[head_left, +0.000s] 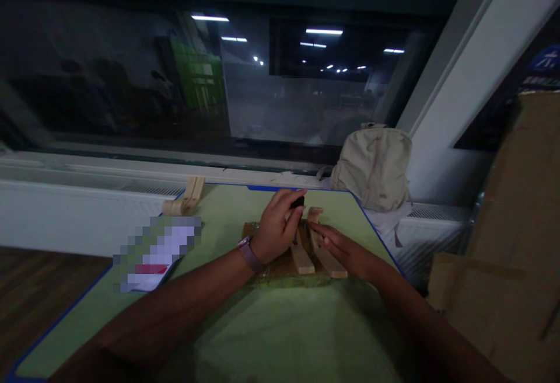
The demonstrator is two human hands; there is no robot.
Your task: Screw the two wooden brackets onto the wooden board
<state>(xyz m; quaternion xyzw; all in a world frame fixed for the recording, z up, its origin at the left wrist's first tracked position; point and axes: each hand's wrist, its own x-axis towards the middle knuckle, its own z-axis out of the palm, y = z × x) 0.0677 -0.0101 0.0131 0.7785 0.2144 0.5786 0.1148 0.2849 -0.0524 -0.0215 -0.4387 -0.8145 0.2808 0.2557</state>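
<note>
My left hand (277,225) is closed round a small dark tool (298,202), held upright over a wooden piece (301,257). A watch band sits on that wrist. My right hand (345,249) lies flat with fingers stretched out on a second wooden strip (326,254), pressing it down. Both strips rest side by side on a brown board (284,269) on the green table (262,330).
Another wooden part (187,196) lies at the table's far left corner. A blurred white paper (157,251) sits at the left. A beige backpack (374,167) leans on the sill by the window. Cardboard boxes (507,243) stand at the right.
</note>
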